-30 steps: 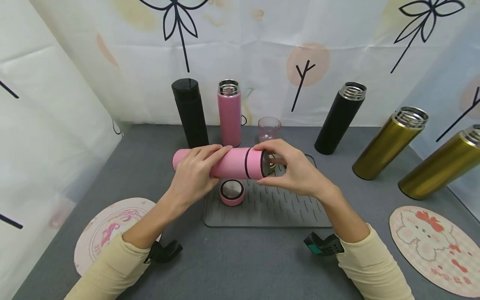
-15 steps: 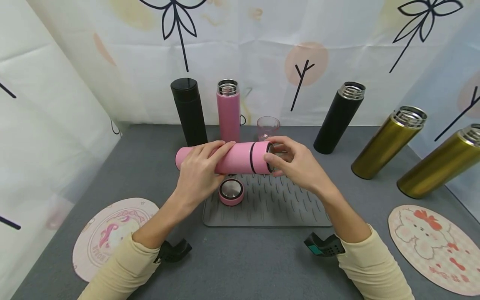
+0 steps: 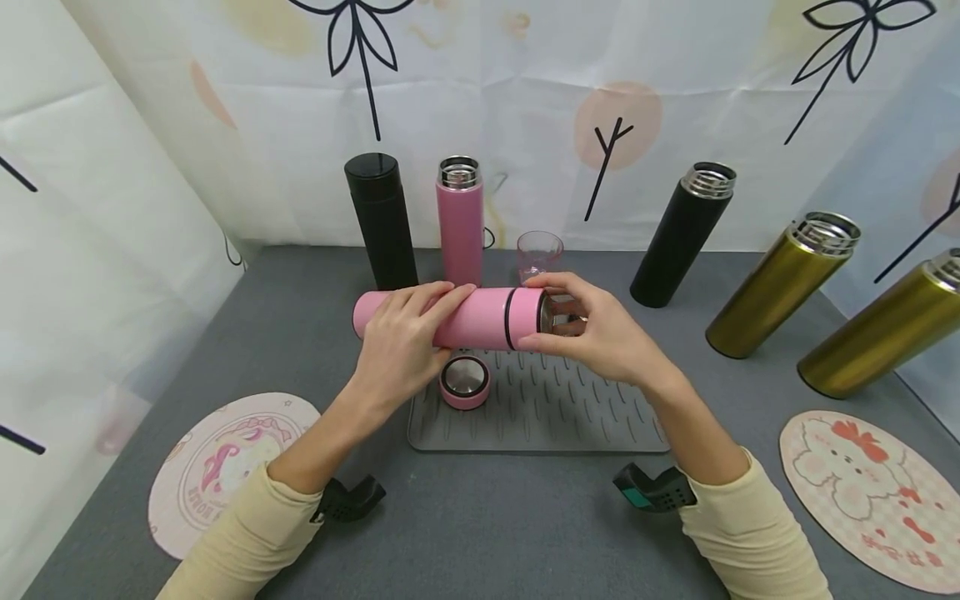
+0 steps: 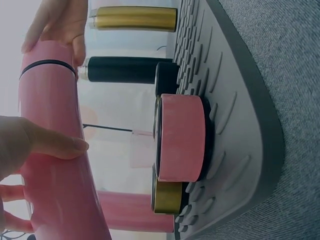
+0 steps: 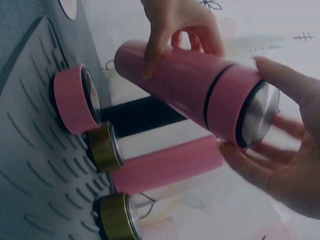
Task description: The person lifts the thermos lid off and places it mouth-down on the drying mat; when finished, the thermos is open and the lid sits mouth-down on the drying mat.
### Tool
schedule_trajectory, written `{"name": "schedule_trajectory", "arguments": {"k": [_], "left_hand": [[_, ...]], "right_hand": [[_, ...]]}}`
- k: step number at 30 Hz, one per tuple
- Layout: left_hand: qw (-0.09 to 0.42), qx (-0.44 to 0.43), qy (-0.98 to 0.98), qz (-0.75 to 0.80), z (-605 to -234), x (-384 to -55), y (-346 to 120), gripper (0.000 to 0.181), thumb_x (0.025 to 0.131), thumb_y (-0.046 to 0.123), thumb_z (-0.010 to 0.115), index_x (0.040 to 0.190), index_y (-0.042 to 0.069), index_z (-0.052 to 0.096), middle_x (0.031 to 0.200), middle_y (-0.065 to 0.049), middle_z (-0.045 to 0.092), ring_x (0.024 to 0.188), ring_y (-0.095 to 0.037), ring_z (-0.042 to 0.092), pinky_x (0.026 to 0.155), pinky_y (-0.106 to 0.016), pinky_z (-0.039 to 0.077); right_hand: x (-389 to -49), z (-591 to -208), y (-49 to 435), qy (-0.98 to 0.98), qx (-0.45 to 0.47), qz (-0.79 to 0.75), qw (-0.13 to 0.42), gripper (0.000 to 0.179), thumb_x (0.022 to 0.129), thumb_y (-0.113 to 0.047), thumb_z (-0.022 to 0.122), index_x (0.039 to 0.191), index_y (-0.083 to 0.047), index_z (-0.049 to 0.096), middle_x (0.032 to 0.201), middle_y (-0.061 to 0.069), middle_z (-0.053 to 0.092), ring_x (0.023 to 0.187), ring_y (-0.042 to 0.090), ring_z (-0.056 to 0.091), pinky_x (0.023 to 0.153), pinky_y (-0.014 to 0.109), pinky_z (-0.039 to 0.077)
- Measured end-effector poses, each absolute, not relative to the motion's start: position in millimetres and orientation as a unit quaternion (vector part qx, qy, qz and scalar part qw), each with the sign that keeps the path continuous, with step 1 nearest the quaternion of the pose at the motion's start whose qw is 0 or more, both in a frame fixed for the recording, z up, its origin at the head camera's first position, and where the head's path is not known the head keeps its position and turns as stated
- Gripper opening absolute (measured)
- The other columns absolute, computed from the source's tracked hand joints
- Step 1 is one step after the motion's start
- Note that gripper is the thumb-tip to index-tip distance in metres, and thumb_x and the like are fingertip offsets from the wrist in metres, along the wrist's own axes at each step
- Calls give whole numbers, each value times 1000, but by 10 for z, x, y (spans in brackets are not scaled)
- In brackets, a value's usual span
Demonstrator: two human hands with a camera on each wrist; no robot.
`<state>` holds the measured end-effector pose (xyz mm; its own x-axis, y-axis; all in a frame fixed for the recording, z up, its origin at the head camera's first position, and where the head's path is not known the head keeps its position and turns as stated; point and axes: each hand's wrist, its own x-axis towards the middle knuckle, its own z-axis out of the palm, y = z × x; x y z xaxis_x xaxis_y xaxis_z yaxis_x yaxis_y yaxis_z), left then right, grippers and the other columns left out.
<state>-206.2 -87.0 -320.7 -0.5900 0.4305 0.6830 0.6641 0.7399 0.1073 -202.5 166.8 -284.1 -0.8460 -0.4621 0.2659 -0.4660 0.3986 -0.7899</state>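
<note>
A pink thermos (image 3: 483, 318) lies sideways in the air above the grey ridged mat (image 3: 555, 417). My left hand (image 3: 399, 340) grips its body, thumb across the near side in the left wrist view. At the right end sits a pink lid (image 3: 528, 318) with a metal top, in place behind a black ring. My right hand (image 3: 611, 333) holds this lid by its rim, thumb and fingertips on opposite sides. Below, a loose pink lid (image 4: 182, 137) with a silver top rests on the mat. Two gold lids (image 5: 106, 148) stand near it in the right wrist view.
Behind the mat stand a capped black thermos (image 3: 384, 225), an open pink thermos (image 3: 461, 229) and a small pinkish glass (image 3: 538, 250). To the right are an open black thermos (image 3: 678, 242) and two open gold ones (image 3: 776, 287). Round printed placemats (image 3: 225, 458) lie at both sides.
The pink thermos has shifted slightly right and away. My right hand turned round the lid, thumb going up over its end, then came back to the rim with the thumb low.
</note>
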Motion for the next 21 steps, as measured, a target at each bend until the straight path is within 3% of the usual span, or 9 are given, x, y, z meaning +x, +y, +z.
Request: {"name": "schedule_trajectory", "arguments": {"k": [6,8,11,15,18,21], "left_hand": [[310,-316,-878,-182,-3209,-2070,-876,73,62,2,85,129,13,60,121,-13,58,108,-33,53,94,-50,42],[308,-316,-879,-181,-3217,-2073,-877,73,62,2,85,130,13,60,122,-13,58,109,-33,53,94,-50,42],[310,-312,-880,-178,-3229,-2076,-873,73,62,2,85,130,12,60,122,-14,58,109,-33,52,94,-51,42],[315,-309,-881,-169,-3247,-2084,-867,72,62,3,85,129,12,60,121,-14,58,108,-33,52,93,-51,42],[315,-310,-882,-164,-3251,-2088,-867,72,62,3,85,129,13,60,121,-14,58,108,-33,53,93,-51,42],[312,-307,-884,-165,-3247,-2094,-875,72,62,3,85,129,13,60,121,-14,58,108,-33,53,93,-50,42]], "right_hand": [[-2082,-2870,1723,-817,418,388,84,66,67,-1,86,126,-4,55,134,10,46,129,24,38,96,43,44],[-2073,-2873,1714,-824,399,394,75,66,72,-6,84,130,-6,52,136,10,44,127,25,40,95,44,44],[-2048,-2873,1667,-845,299,442,32,61,85,-22,75,137,-11,46,136,11,44,120,25,50,89,44,49],[-2026,-2874,1605,-857,165,487,-29,58,90,-41,64,138,-14,45,129,15,50,96,25,66,77,39,55],[-2021,-2876,1589,-857,147,491,-50,59,88,-38,68,136,-11,46,125,17,52,88,24,68,74,38,55],[-2022,-2874,1594,-854,190,484,-28,58,84,-27,75,134,-11,48,130,12,50,99,25,64,81,39,53]]}}
